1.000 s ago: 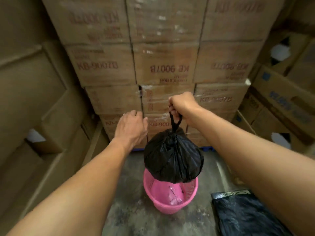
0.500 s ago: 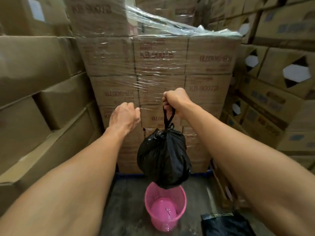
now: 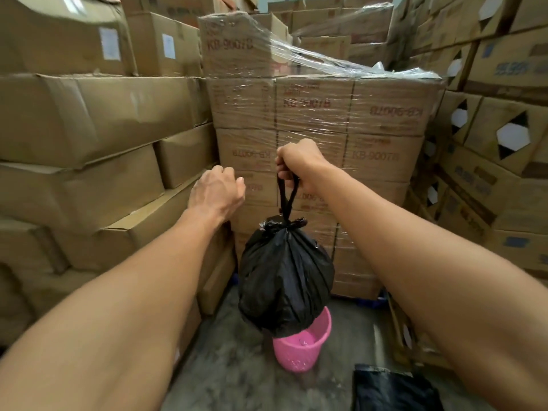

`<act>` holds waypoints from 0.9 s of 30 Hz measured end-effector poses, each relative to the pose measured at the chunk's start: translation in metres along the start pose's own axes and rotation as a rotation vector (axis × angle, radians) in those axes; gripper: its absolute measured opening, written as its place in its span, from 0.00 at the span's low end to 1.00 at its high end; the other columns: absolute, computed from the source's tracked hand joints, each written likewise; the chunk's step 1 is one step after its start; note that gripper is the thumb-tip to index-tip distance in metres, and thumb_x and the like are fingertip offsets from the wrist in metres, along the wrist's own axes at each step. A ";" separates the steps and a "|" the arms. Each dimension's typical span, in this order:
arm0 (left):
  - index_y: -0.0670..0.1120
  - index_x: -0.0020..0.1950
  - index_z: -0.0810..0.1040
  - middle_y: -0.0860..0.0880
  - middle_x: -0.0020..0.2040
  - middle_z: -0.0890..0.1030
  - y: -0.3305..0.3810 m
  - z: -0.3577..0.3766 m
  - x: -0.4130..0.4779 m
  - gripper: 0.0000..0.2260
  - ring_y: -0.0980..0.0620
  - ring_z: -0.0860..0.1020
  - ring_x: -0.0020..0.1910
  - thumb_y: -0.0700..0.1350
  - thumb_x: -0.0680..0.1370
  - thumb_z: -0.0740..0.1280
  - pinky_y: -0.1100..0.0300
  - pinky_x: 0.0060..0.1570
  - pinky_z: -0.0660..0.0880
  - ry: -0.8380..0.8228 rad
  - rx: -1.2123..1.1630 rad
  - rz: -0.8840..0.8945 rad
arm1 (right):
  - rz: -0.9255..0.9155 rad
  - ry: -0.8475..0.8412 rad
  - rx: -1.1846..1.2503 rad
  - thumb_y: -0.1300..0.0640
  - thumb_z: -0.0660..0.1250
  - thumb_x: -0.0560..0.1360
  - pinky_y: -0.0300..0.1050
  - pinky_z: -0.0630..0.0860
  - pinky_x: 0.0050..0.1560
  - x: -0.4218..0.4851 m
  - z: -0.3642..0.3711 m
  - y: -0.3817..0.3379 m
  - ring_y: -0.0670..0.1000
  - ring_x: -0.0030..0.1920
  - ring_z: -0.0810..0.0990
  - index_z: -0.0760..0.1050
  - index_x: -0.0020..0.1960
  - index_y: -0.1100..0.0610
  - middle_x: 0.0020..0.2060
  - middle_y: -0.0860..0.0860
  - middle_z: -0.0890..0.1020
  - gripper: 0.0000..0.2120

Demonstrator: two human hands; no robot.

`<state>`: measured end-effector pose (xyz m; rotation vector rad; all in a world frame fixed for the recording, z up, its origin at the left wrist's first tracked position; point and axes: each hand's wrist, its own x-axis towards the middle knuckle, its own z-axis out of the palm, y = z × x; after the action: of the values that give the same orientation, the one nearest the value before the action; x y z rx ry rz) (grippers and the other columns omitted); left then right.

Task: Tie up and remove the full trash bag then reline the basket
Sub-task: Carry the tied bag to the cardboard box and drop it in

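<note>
Boxes (image 3: pixel 314 108) everywhere, and the only print I can actually read is "KB-9007B" in red, some of it upside down; the stack straight ahead is wrapped in clear film (image 3: pixel 326 59). White labels on the boxes up top left are too blurry to read. Floor (image 3: pixel 237 378) is grey, stained concrete, a narrow gap between cardboard walls. Right hand (image 3: pixel 296 163) is fisted tight around the tied black loops of the bag (image 3: pixel 284 280), which hangs straight down below it, full and knotted, clear of the basket (image 3: pixel 299 351). The pink basket sits on the floor right under the bag. Left hand (image 3: pixel 218 191) is loosely curled, holding nothing. A flat black sheet (image 3: pixel 394 391) lies on the floor lower right.
</note>
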<state>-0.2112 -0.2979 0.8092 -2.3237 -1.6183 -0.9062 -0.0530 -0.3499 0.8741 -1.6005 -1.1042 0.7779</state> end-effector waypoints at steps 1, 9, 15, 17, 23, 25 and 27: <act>0.41 0.55 0.77 0.40 0.53 0.78 -0.004 -0.008 -0.008 0.19 0.40 0.76 0.53 0.52 0.80 0.53 0.49 0.52 0.73 0.004 0.009 -0.014 | -0.001 -0.016 0.001 0.60 0.58 0.77 0.40 0.71 0.28 -0.009 0.003 -0.004 0.48 0.27 0.75 0.76 0.40 0.58 0.30 0.51 0.78 0.11; 0.40 0.53 0.78 0.39 0.53 0.78 -0.077 -0.057 -0.063 0.19 0.39 0.76 0.52 0.51 0.79 0.54 0.49 0.52 0.74 0.026 0.095 -0.100 | -0.052 -0.171 -0.028 0.60 0.57 0.76 0.37 0.63 0.25 -0.068 0.070 -0.037 0.46 0.23 0.68 0.76 0.39 0.57 0.29 0.51 0.78 0.11; 0.42 0.52 0.77 0.42 0.51 0.77 -0.168 -0.095 -0.097 0.18 0.46 0.73 0.46 0.52 0.79 0.52 0.52 0.46 0.72 0.009 0.139 -0.168 | -0.075 -0.309 -0.055 0.59 0.59 0.77 0.36 0.63 0.24 -0.103 0.160 -0.062 0.45 0.24 0.69 0.77 0.42 0.58 0.30 0.51 0.78 0.10; 0.41 0.52 0.77 0.40 0.51 0.78 -0.208 -0.110 -0.110 0.19 0.43 0.75 0.49 0.52 0.79 0.53 0.50 0.49 0.73 0.011 0.181 -0.194 | -0.096 -0.333 -0.062 0.60 0.58 0.77 0.39 0.64 0.26 -0.115 0.195 -0.071 0.46 0.26 0.69 0.77 0.44 0.58 0.32 0.51 0.79 0.10; 0.41 0.53 0.77 0.41 0.51 0.78 -0.316 -0.151 -0.150 0.19 0.42 0.76 0.51 0.51 0.79 0.52 0.50 0.53 0.74 -0.018 0.245 -0.282 | -0.113 -0.384 -0.033 0.61 0.56 0.75 0.40 0.62 0.28 -0.131 0.305 -0.100 0.46 0.24 0.68 0.76 0.43 0.58 0.32 0.53 0.79 0.10; 0.41 0.53 0.77 0.40 0.52 0.79 -0.356 -0.165 -0.166 0.19 0.42 0.77 0.52 0.51 0.79 0.52 0.50 0.53 0.74 -0.026 0.278 -0.322 | -0.134 -0.423 -0.026 0.61 0.56 0.75 0.40 0.62 0.28 -0.137 0.347 -0.111 0.46 0.24 0.68 0.76 0.42 0.58 0.32 0.52 0.79 0.10; 0.41 0.53 0.77 0.40 0.52 0.79 -0.396 -0.180 -0.180 0.18 0.42 0.77 0.52 0.51 0.79 0.53 0.50 0.53 0.74 -0.028 0.318 -0.378 | -0.160 -0.451 -0.016 0.60 0.57 0.76 0.40 0.64 0.28 -0.143 0.390 -0.122 0.46 0.24 0.69 0.75 0.41 0.58 0.32 0.52 0.79 0.10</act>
<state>-0.6757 -0.3659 0.7733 -1.8628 -2.0819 -0.6182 -0.4856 -0.3287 0.8715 -1.3601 -1.5413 1.0531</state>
